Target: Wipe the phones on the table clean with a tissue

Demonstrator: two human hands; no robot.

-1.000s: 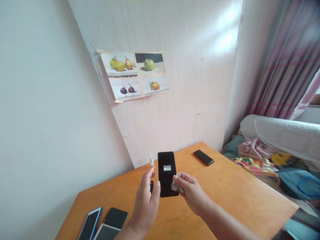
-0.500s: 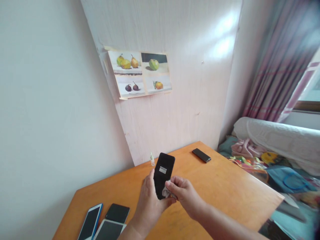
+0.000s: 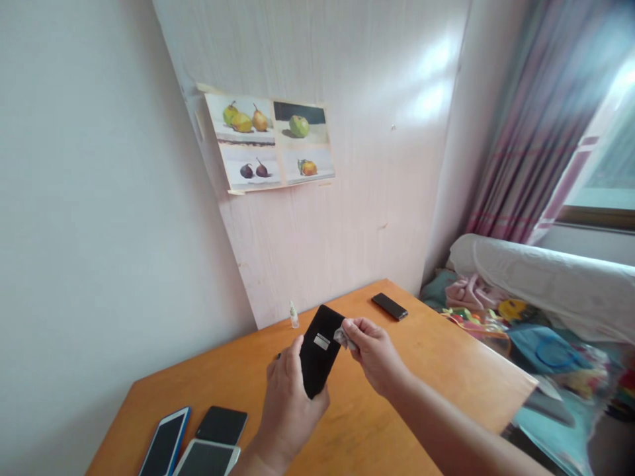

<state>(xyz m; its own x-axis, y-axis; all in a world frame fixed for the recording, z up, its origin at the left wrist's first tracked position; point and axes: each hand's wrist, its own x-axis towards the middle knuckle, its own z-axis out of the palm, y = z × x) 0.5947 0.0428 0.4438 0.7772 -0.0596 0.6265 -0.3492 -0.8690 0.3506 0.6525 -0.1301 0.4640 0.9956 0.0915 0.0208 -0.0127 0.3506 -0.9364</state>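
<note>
A black phone point(image 3: 317, 370) is tilted upright above the table, with a small pale label on the side facing me. My left hand point(image 3: 292, 396) grips it by its lower edges, thumb and fingers on opposite sides. Pinched in my right hand point(image 3: 374, 350) is a small crumpled greyish cloth point(image 3: 344, 337), which touches the phone's right edge near the top. The fingers under the cloth are partly hidden. Behind the phone stands a small clear bottle point(image 3: 294, 315) with a pointed cap.
On the orange wooden table point(image 3: 421, 396), another black phone point(image 3: 389, 307) lies at the far right. At the near left are a blue-edged tablet point(image 3: 166, 441), a black tablet point(image 3: 221, 425) and a white-framed tablet point(image 3: 208, 458). A bed with toys and cloths point(image 3: 540, 344) stands to the right.
My right hand has moved the cloth from the phone's lower part up to its upper right edge. The phone leans more to the right, and the whole view has shifted slightly.
</note>
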